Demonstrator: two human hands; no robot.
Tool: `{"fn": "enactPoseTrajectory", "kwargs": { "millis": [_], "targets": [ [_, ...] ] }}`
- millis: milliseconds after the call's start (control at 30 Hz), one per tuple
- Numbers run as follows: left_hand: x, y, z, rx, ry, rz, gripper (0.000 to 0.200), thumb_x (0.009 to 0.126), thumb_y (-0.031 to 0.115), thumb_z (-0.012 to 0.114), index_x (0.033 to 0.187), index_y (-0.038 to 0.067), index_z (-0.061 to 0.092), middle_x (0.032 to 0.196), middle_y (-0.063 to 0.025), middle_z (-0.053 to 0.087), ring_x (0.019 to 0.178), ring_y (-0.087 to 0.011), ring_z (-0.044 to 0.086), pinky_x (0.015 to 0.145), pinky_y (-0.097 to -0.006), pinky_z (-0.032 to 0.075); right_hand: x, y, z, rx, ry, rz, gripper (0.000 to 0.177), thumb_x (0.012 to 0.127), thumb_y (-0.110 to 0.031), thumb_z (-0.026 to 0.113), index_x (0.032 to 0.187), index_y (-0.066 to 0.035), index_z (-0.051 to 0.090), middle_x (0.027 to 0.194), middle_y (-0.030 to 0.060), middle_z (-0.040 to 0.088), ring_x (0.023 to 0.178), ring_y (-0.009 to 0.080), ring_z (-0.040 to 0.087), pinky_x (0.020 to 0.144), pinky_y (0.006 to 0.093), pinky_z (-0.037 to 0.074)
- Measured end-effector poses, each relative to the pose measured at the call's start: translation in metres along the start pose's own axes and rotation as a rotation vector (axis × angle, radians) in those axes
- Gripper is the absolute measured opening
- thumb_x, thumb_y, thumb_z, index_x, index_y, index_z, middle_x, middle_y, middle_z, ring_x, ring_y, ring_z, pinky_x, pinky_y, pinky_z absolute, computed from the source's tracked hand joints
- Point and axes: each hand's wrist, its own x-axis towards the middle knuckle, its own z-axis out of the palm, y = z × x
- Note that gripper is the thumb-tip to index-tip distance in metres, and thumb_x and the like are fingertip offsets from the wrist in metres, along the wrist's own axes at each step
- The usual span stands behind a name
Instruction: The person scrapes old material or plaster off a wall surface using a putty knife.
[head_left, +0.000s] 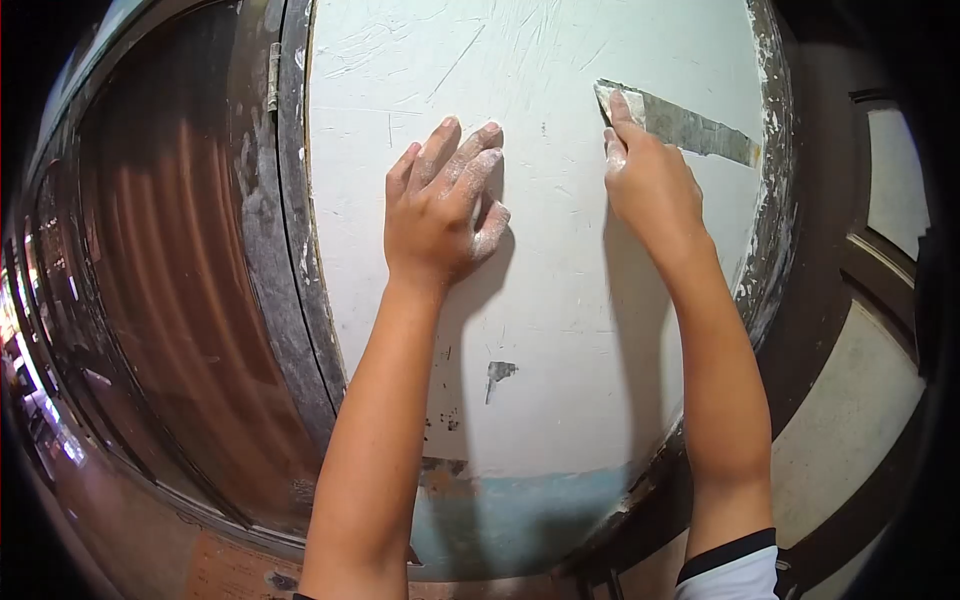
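Flat against a white panel [560,290] rests my left hand [440,205], fingers spread and dusted with white powder, holding nothing. Higher up and to the right, my right hand [650,170] is closed on a scraper. The scraper's flat blade [628,104] is coated white, with a dark left edge, and lies against the panel under my index finger; its handle is hidden in the hand. From the blade a grey strip [700,130] runs right to the panel's edge. Scratches mark the white surface, and a small grey patch [499,376] shows lower down.
A worn dark frame [285,190] with a hinge [273,77] borders the panel on the left. Beyond it is a brown glazed panel [180,270] with curtain-like folds. The right edge has a paint-flecked frame [775,130]. Pale blue paint [540,495] shows near the bottom.
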Motion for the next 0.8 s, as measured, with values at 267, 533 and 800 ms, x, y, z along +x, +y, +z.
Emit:
{"fn": "enactPoseTrajectory", "kwargs": {
  "millis": [267, 533, 800],
  "targets": [
    [0.000, 0.000, 0.000, -0.022, 0.018, 0.012, 0.047, 0.077, 0.018, 0.074, 0.123, 0.020, 0.071, 0.149, 0.0074, 0.064, 0.147, -0.0252, 0.050, 0.122, -0.0482, 0.033, 0.002, -0.008, -0.006, 0.041, -0.010, 0.048, 0.049, 0.108, -0.030, 0.049, 0.157, -0.022, 0.052, 0.113, 0.0229, 0.075, 0.107, 0.0459, 0.069, 0.098, 0.0538, 0.052],
    [0.000, -0.001, 0.000, -0.021, 0.020, 0.008, 0.047, 0.076, 0.018, 0.075, 0.123, 0.021, 0.072, 0.149, 0.0083, 0.064, 0.148, -0.0244, 0.049, 0.122, -0.0474, 0.033, -0.012, 0.020, -0.003, -0.044, -0.046, 0.029, 0.050, 0.109, -0.033, 0.049, 0.159, -0.033, 0.048, 0.107, 0.0175, 0.078, 0.103, 0.0411, 0.073, 0.093, 0.0544, 0.056],
    [0.000, -0.001, 0.001, -0.009, 0.020, 0.011, 0.046, 0.076, 0.018, 0.074, 0.122, 0.020, 0.072, 0.149, 0.0080, 0.064, 0.148, -0.0251, 0.049, 0.122, -0.0479, 0.033, -0.029, 0.044, 0.006, -0.173, -0.038, -0.059, 0.053, 0.107, -0.031, 0.053, 0.159, -0.035, 0.047, 0.088, 0.0197, 0.076, 0.082, 0.0415, 0.073, 0.077, 0.0561, 0.058]
  ]
}}
